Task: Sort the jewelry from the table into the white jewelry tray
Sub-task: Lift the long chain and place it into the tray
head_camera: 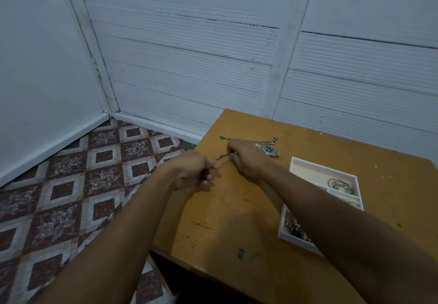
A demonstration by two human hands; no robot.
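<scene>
A thin gold chain is stretched between my two hands above the left part of the wooden table. My left hand pinches one end, with something dark bunched in its fingers. My right hand pinches the other end. Behind my right hand lie a second chain and a silver wristwatch with a dark face. The white jewelry tray sits to the right, partly hidden by my right forearm. Its compartments hold silver bangles and dark and silver beads.
The table's left edge runs close under my left hand, with the patterned tile floor below it. A white panelled wall stands behind the table.
</scene>
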